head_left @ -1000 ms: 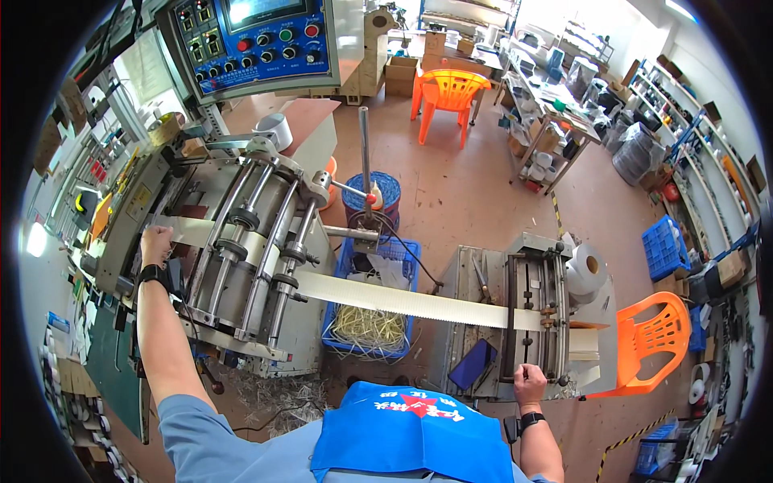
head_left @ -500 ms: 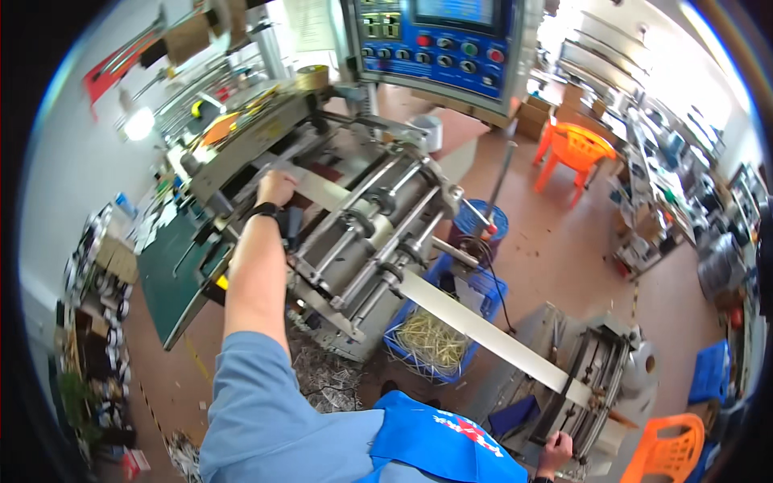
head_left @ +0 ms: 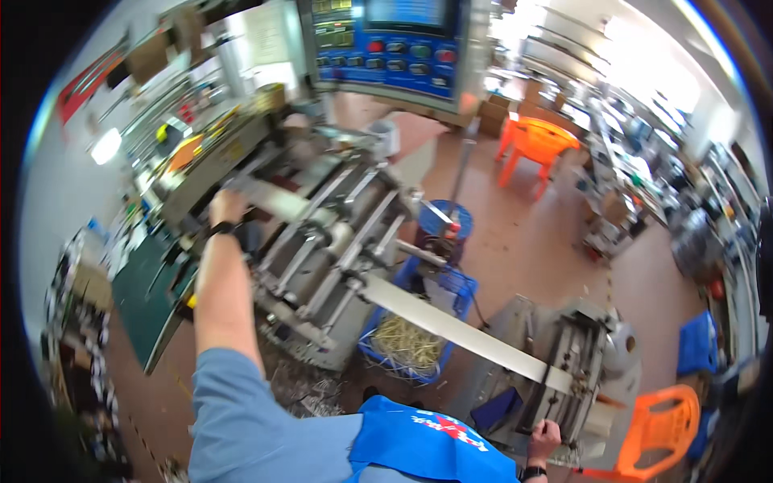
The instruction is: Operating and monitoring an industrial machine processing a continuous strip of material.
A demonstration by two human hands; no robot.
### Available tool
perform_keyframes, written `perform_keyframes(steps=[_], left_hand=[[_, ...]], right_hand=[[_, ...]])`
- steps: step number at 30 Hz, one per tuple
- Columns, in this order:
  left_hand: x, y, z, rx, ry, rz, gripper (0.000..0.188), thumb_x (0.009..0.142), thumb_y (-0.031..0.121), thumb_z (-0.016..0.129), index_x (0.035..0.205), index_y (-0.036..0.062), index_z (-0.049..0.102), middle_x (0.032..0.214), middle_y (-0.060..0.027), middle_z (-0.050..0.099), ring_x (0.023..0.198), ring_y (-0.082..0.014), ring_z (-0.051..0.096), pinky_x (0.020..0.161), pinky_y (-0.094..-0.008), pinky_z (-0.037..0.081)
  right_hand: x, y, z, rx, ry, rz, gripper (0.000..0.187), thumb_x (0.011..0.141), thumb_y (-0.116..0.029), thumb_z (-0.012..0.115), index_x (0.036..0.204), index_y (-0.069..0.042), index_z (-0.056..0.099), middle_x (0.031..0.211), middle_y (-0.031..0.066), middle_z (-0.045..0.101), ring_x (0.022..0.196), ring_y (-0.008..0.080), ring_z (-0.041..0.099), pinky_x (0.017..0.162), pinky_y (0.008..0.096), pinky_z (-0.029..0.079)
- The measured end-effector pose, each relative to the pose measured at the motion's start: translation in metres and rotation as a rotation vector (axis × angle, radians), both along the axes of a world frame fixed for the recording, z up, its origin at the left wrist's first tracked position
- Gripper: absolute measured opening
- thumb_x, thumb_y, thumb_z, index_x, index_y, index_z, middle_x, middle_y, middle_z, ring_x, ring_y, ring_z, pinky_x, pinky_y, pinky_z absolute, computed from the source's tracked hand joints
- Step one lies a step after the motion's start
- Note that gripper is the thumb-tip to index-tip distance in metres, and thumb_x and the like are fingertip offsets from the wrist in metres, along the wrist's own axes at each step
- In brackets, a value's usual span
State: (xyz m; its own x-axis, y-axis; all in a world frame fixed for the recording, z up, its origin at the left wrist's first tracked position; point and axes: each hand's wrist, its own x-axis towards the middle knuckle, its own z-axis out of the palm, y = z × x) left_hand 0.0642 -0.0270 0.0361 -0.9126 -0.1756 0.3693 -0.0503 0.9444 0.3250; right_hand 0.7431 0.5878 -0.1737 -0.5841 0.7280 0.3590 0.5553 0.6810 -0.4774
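Observation:
My left hand (head_left: 228, 207), with a dark band on its wrist, reaches to the far-left side of a roller machine (head_left: 322, 233). It lies beside the near end of a pale strip (head_left: 278, 201) that enters the rollers; its fingers are smeared and partly hidden. The pale strip (head_left: 451, 328) comes out on the other side and stretches over to a small roller stand (head_left: 576, 378) at the lower right. There my right hand (head_left: 544, 439) is closed at the stand's near edge, by a dark bar. What is inside its fingers I cannot make out.
A blue control panel (head_left: 386, 56) stands above the machine. Below the strip, a blue crate (head_left: 407, 342) holds pale shreds. Behind it are a blue-topped drum (head_left: 443, 221) and an upright metal pole (head_left: 463, 165). Orange chairs (head_left: 535, 141) stand farther right.
The whole view has swung, so the machine, panel and chairs sit farther left in it. Both hands stay by the same parts of the machine and the stand.

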Motion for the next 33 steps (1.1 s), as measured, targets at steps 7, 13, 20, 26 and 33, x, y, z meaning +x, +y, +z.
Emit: perform_keyframes(steps=[7, 13, 20, 26, 33], left_hand=[[0.012, 0.031, 0.018, 0.129, -0.035, 0.013, 0.033, 0.083, 0.035, 0.064, 0.088, 0.003, 0.072, 0.092, -0.0236, 0.068, 0.092, -0.0395, 0.066, 0.082, -0.0452, 0.052], [0.004, 0.028, 0.011, 0.087, -0.06, -0.005, 0.028, 0.083, 0.032, 0.066, 0.084, 0.0048, 0.073, 0.086, -0.0218, 0.069, 0.089, -0.0372, 0.067, 0.081, -0.0432, 0.052], [-0.023, 0.008, -0.013, 0.1, -0.075, -0.048, 0.02, 0.081, 0.024, 0.068, 0.088, 0.0055, 0.073, 0.087, -0.0217, 0.069, 0.087, -0.0389, 0.067, 0.078, -0.0452, 0.053], [-0.042, -0.007, -0.026, -0.018, -0.046, -0.106, 0.022, 0.082, 0.023, 0.066, 0.089, 0.0032, 0.071, 0.087, -0.0224, 0.069, 0.084, -0.038, 0.068, 0.077, -0.0445, 0.053], [-0.046, -0.01, -0.027, 0.062, -0.047, -0.129, 0.024, 0.083, 0.023, 0.062, 0.086, 0.0013, 0.071, 0.079, -0.0205, 0.068, 0.078, -0.0348, 0.069, 0.07, -0.0423, 0.053]], right_hand=[[-0.005, 0.0, 0.005, 0.136, 0.018, -0.004, 0.01, 0.083, -0.011, 0.063, 0.076, -0.004, 0.062, 0.071, 0.012, 0.058, 0.068, 0.0301, 0.058, 0.064, 0.0411, 0.048], [-0.002, 0.002, 0.006, 0.112, -0.02, -0.014, 0.011, 0.083, -0.013, 0.063, 0.076, -0.004, 0.063, 0.073, 0.0133, 0.06, 0.069, 0.0308, 0.061, 0.064, 0.04, 0.049], [-0.007, 0.001, 0.007, 0.079, 0.026, -0.014, 0.012, 0.082, -0.013, 0.065, 0.075, -0.004, 0.063, 0.07, 0.0129, 0.06, 0.066, 0.0311, 0.06, 0.063, 0.0406, 0.049], [-0.004, 0.003, 0.006, 0.077, 0.026, -0.019, 0.012, 0.081, -0.014, 0.065, 0.074, -0.005, 0.064, 0.068, 0.0123, 0.06, 0.065, 0.0313, 0.06, 0.062, 0.0408, 0.05], [-0.004, 0.005, 0.005, 0.089, -0.006, -0.023, 0.015, 0.082, -0.016, 0.065, 0.071, -0.006, 0.063, 0.068, 0.0116, 0.061, 0.065, 0.0309, 0.06, 0.062, 0.0407, 0.05]])
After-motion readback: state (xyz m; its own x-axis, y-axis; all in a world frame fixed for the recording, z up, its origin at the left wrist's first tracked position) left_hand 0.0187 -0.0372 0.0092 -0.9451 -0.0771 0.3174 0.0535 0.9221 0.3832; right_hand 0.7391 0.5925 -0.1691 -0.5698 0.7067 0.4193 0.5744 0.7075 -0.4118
